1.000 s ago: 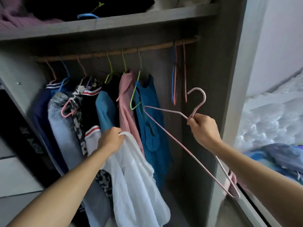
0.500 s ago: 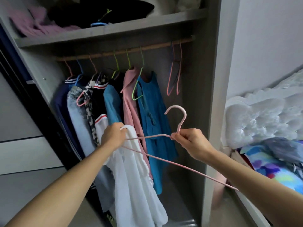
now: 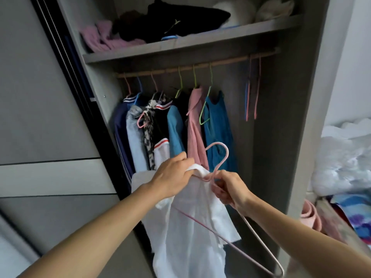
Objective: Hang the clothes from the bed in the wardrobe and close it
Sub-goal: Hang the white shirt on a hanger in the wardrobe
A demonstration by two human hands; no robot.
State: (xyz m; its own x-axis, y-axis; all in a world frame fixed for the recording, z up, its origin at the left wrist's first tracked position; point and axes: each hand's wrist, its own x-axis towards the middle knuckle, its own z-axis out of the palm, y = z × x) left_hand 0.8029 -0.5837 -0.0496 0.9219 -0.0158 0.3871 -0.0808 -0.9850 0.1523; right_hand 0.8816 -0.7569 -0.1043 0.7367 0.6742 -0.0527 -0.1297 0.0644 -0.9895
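Observation:
I stand before the open wardrobe [image 3: 313, 97]. My left hand [image 3: 170, 175] grips the collar of a white shirt [image 3: 190, 227] that hangs down in front of me. My right hand [image 3: 230, 189] holds a pink wire hanger [image 3: 219, 157] at its neck, right beside the collar. One hanger arm passes inside the shirt; the other sticks out to the lower right. Above, a wooden rail [image 3: 200, 66] carries several hung clothes [image 3: 172, 127].
Two bare hangers [image 3: 253, 93] hang at the rail's right end, with a gap to their left. A shelf [image 3: 190, 45] above holds folded clothes. The sliding door [image 3: 40, 117] stands at the left. The bed [image 3: 345, 177] with more clothes lies at the right.
My right hand has brought the hanger left and down to the shirt collar, and one hanger arm has gone inside the shirt. The view has tilted upward.

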